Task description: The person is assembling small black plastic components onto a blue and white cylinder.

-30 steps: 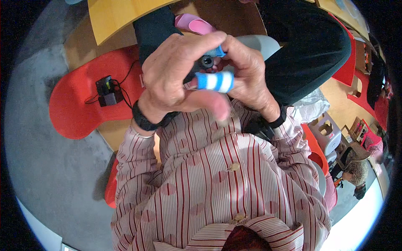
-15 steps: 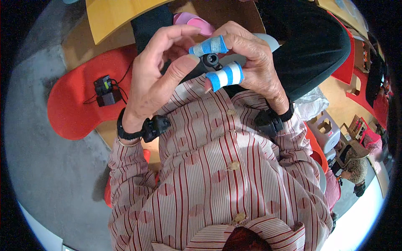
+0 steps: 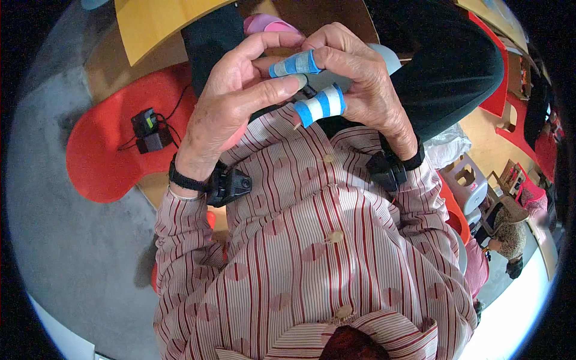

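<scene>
My left hand (image 3: 225, 96) and my right hand (image 3: 372, 81) meet in front of my lap, fingers curled toward each other. Blue-and-white striped wraps cover my right index finger (image 3: 293, 63) and right thumb (image 3: 320, 105). My left thumb presses close beside the index wrap, its tip over a small black part (image 3: 309, 91) that shows only in a sliver. Left fingertips reach behind the wrapped index finger to the right hand's knuckles. What the fingers pinch is mostly hidden. Both wrists carry black straps with small black devices (image 3: 228, 185).
Left of me, a red seat (image 3: 99, 156) carries a black device with cables (image 3: 147, 129). A yellow wooden edge (image 3: 165, 24) juts in above it. Beyond my hands lies a pink item (image 3: 270, 24). To the right are a grey stool (image 3: 468, 186) and another person (image 3: 510, 240).
My left hand has shifted right, and its thumb now covers most of the black part whose round opening showed before. My right hand has barely moved.
</scene>
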Demonstrator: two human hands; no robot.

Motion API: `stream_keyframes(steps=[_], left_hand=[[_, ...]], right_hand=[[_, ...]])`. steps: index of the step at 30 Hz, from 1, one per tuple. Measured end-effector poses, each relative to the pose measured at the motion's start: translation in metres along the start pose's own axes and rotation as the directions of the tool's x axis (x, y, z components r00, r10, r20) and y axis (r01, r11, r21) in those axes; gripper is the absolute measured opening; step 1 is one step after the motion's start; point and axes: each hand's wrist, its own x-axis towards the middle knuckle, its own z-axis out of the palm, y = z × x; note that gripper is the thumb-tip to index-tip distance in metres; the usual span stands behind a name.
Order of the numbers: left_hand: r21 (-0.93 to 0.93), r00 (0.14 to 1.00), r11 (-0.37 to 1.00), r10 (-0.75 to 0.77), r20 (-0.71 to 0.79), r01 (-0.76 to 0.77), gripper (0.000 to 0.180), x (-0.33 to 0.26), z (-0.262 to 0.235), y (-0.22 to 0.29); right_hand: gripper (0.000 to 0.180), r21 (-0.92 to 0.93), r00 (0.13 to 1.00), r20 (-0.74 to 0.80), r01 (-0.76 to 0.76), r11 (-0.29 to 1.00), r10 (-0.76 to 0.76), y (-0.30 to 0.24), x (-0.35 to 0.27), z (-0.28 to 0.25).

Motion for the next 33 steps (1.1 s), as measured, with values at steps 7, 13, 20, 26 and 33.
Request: stream_keyframes(steps=[7, 13, 20, 26, 33], left_hand=[[0.049, 0.999, 0.998, -0.035, 0.012, 0.035, 0.048, 0.005, -0.007, 0.001], [0.130, 0.999, 0.992, 0.000, -0.046, 0.006, 0.042, 0.007, -0.006, -0.003], [0.218, 0.997, 0.975, -0.029, -0.072, 0.045, 0.038, 0.012, -0.009, -0.003], [0.278, 0.997, 0.958, -0.063, -0.037, 0.071, 0.036, 0.016, -0.017, -0.006], [0.217, 0.998, 0.975, -0.057, 0.010, 0.054, 0.034, 0.020, -0.020, -0.008]], right_hand=[[0.039, -0.040, 0.998, 0.037, -0.052, 0.998, 0.053, 0.001, 0.001, 0.000], [0.041, 0.032, 0.974, 0.070, -0.217, 0.976, 0.215, -0.005, -0.002, 0.006], [0.041, 0.106, 0.931, 0.032, -0.365, 0.925, 0.364, -0.010, -0.001, 0.012], [0.041, 0.069, 0.924, 0.090, -0.379, 0.923, 0.373, -0.004, 0.001, 0.011], [0.039, -0.027, 0.949, 0.103, -0.296, 0.955, 0.297, 0.001, -0.002, 0.012]])
